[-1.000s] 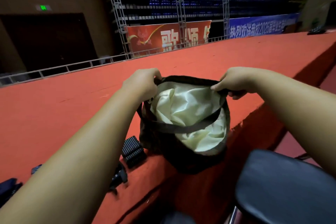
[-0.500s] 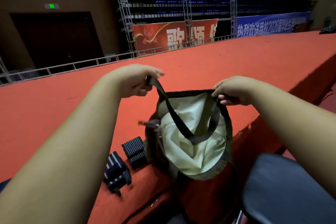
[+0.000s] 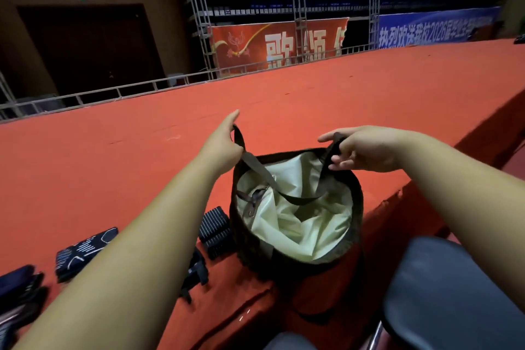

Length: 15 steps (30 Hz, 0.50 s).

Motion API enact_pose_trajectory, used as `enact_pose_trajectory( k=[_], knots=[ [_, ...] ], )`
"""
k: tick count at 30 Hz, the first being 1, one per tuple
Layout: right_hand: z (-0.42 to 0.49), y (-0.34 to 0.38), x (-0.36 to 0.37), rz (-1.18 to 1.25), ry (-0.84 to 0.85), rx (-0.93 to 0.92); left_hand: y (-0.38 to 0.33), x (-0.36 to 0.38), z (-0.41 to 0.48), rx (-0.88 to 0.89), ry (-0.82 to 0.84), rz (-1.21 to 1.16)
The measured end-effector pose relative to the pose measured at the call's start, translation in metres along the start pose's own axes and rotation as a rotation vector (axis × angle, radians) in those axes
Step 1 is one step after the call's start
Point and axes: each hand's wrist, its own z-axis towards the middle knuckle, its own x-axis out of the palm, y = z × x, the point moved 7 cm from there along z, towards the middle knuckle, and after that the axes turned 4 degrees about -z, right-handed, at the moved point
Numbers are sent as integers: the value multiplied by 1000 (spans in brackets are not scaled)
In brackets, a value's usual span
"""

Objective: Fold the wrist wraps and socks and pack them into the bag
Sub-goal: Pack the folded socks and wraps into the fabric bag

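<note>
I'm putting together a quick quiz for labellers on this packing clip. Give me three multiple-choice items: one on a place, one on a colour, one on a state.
1. Where is the striped folded bundle?
A) inside the bag
B) on the red surface beside the bag
C) draped over a forearm

2. What colour is the bag's lining?
A) bright blue
B) black
C) pale cream

3. How is the bag's mouth?
A) open, with the strap held up
B) zipped shut
C) tied closed

Answers:
1 B: the bundle lies on the surface just left of the bag.
2 C: pale fabric shows inside the dark rim.
3 A: the left hand and right hand hold the strap above the gaping mouth.
</note>
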Motion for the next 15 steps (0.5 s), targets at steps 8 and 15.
enact_pose_trajectory(
  k=[8,15],
  knots=[
    [8,4,20,-322,53,-48,14,19,5,154,181,530],
    [16,-2,5,-311,-52,-26,19,13,3,-101,180,149]
  ],
)
